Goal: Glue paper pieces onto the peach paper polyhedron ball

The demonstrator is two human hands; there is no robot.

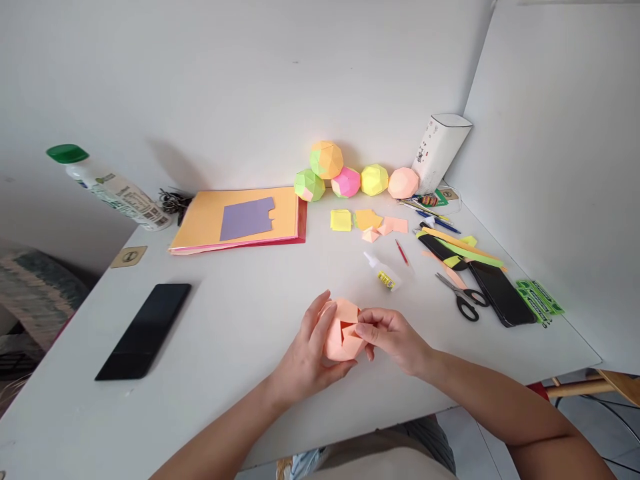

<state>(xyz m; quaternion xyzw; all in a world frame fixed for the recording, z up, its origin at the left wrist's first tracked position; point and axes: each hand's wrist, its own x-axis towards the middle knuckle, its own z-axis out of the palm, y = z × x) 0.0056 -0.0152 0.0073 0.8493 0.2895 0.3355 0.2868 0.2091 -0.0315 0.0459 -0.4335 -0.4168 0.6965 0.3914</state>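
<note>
Half-built peach paper ball point(343, 337), at the front of the bench point(240, 320), resting on it or just above. Cradled from the left by the left hand point(305, 357), fingers curled loosely around. Pinched at an open flap by the right hand point(393, 337), thumb and fingertips closed on the paper. Seemingly tucking this flap into its pocket; needing next a light, exact push without crushing folds. Just behind, a glue bottle point(383, 272); further right, scissors point(463, 297).

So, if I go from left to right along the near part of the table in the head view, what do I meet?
A flat black phone → left hand → peach folded-paper ball → right hand → black-handled metal scissors → green paper strips.
</note>
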